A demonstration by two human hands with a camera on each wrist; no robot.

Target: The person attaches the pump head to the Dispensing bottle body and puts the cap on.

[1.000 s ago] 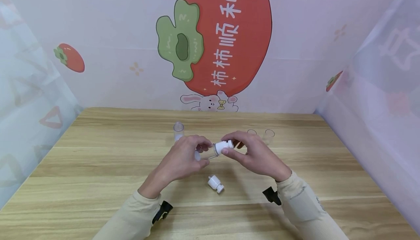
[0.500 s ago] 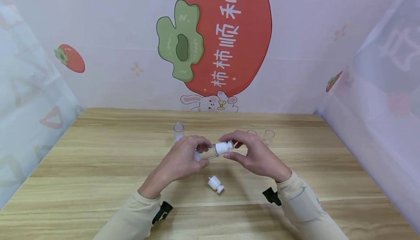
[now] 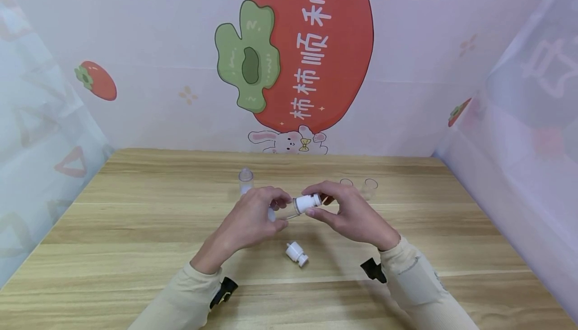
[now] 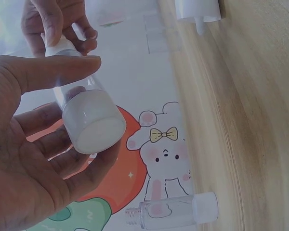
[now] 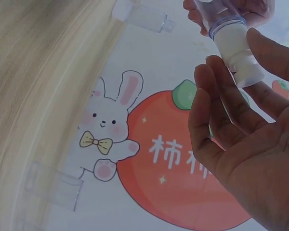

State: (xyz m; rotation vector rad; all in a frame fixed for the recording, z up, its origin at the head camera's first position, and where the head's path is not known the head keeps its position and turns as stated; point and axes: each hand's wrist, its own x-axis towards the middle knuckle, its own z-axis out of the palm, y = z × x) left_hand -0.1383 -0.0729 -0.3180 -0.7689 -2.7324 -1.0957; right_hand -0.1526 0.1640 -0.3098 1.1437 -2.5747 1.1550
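In the head view, a clear small pump bottle (image 3: pixel 286 212) lies tilted between both hands above the table. My left hand (image 3: pixel 253 219) grips its body, and the white base (image 4: pixel 96 122) faces the left wrist camera. My right hand (image 3: pixel 349 214) has thumb and fingers around the white pump head (image 3: pixel 308 203), which sits at the bottle's neck end. The thumb lies along one side of the pump head in the right wrist view. A second white pump head (image 3: pixel 296 254) lies on the table, nearer to me than the hands.
Behind my left hand stands another clear bottle (image 3: pixel 246 179) with a bare threaded neck (image 4: pixel 133 215). Two clear caps (image 3: pixel 371 184) stand behind my right hand. The wooden table (image 3: pixel 135 229) meets printed sheets at the back and sides.
My right thumb slid back off the pump head half a second ago and is now against it again. The left hand and the bottle keep their place.
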